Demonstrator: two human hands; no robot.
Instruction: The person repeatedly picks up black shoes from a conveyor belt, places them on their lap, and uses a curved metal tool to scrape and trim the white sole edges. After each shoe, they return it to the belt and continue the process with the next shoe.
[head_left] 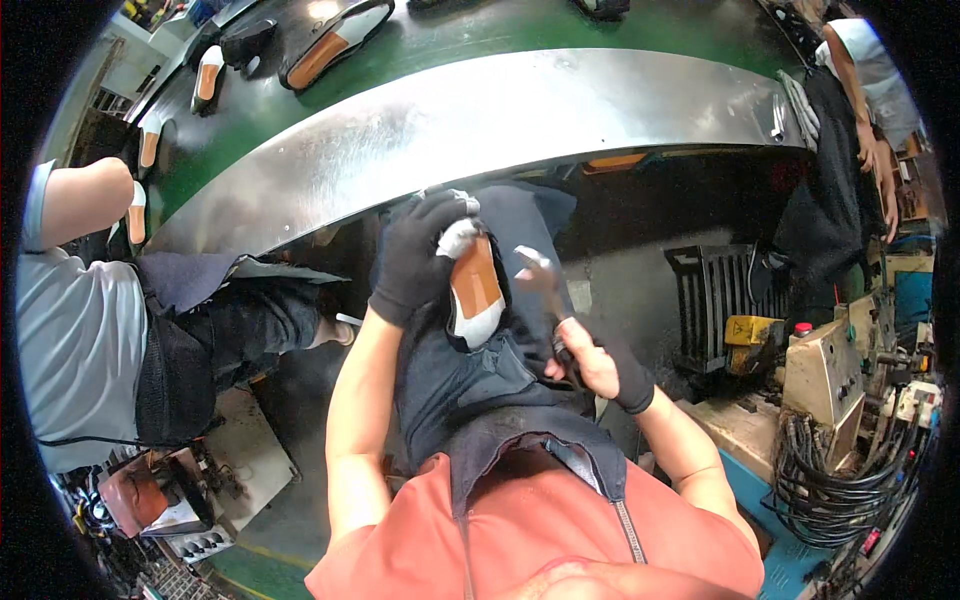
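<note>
A dark shoe (478, 283) lies bottom side up across my apron-covered lap, its brown insole board and whitish turned-in edges facing me. My left hand (412, 252), in a black glove with white wrapping at the fingertips, grips the shoe by its far end. To the right of the shoe, my right hand (598, 368) is closed round the handle of a hammer (540, 272). The hammer's head is raised beside the shoe, apart from it and blurred by motion. A black glove or band covers that hand's palm and wrist, leaving the fingers bare.
Ahead runs a curved-looking metal ledge (450, 130), with a green belt (450, 38) behind it carrying several similar shoes. One person (85, 330) sits close on my left; another person's arm (862, 110) is at far right. A black rack (715, 290), control box (825, 365) and coiled cables (835, 490) stand right.
</note>
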